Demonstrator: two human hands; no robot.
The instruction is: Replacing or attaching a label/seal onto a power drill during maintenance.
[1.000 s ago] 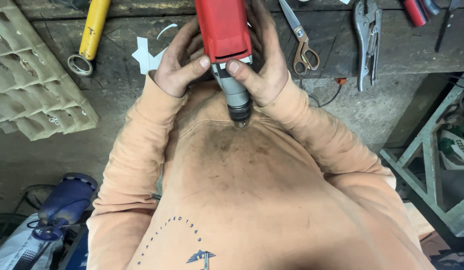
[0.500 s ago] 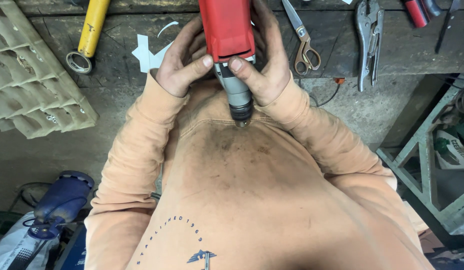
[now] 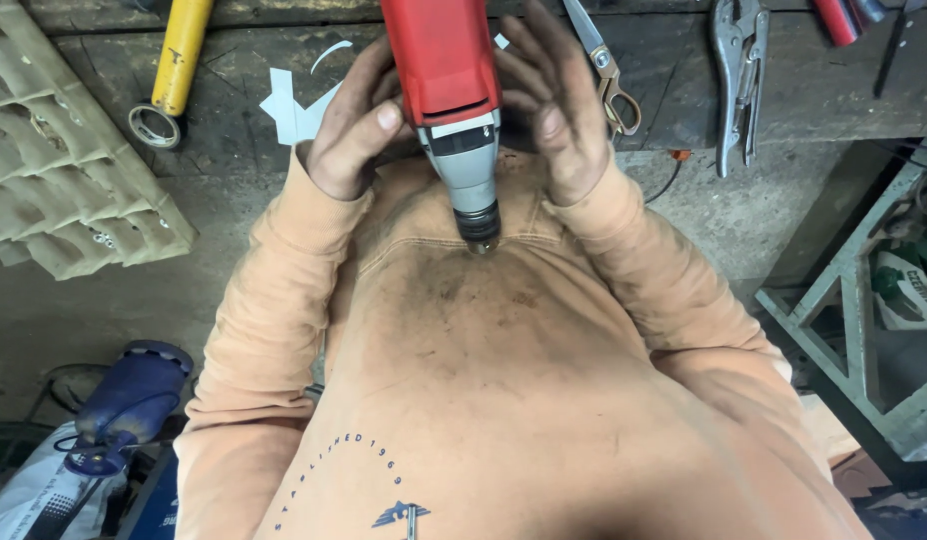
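Observation:
A red power drill [image 3: 446, 60] with a grey chuck [image 3: 474, 205] points at my chest, its tip resting against my orange sweatshirt [image 3: 484, 380]. My left hand [image 3: 352, 125] grips the drill's left side, with the thumb pressed on the red body. My right hand [image 3: 559, 110] is just to the right of the drill. Its fingers are spread and its palm faces the tool; whether the fingertips touch it is unclear. Both hands are dirty.
On the dark workbench [image 3: 834, 90] lie scissors [image 3: 609, 80], locking pliers [image 3: 736, 75], a yellow-handled tool [image 3: 182, 50], a tape roll [image 3: 152, 125] and white paper scraps [image 3: 294, 110]. A cardboard egg tray [image 3: 64, 190] lies left, a blue tool [image 3: 124, 400] bottom left and a metal frame [image 3: 864, 330] right.
The right hand has let go of the drill and opened beside it. The left hand's grip has loosened and slid a little. The drill has stayed against my chest.

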